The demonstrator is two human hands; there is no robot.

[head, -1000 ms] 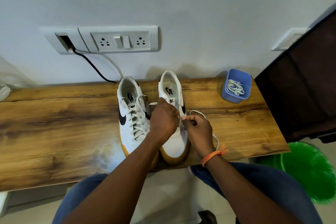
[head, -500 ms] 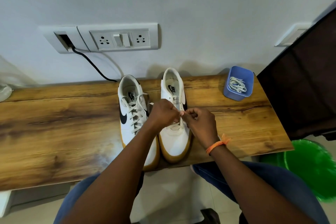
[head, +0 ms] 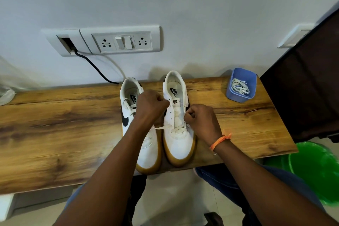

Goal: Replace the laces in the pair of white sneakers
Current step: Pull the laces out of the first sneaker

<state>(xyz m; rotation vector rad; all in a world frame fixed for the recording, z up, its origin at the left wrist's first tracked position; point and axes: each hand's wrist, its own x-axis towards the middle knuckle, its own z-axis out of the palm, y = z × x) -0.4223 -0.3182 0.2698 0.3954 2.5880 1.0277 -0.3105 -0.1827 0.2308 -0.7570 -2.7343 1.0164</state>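
Two white sneakers with gum soles stand side by side on the wooden shelf (head: 55, 134), toes toward me. The left sneaker (head: 146, 145) is laced. The right sneaker (head: 178, 139) has a white lace (head: 163, 127) only through its lowest eyelets. My left hand (head: 150, 107) is curled above the gap between the shoes and grips one lace end. My right hand (head: 200, 118), with an orange wrist thread, sits at the right shoe's outer side and pinches the other lace end.
A blue cup (head: 241, 84) holding a bundle of white laces stands at the shelf's back right. A socket panel (head: 121, 41) with a black cable is on the wall. A dark panel (head: 311, 88) and a green bin (head: 315, 172) are at right.
Both hands have moved apart from the middle of the right shoe, drawing the lace ends out to either side. The loose loop beside the right shoe is gone.
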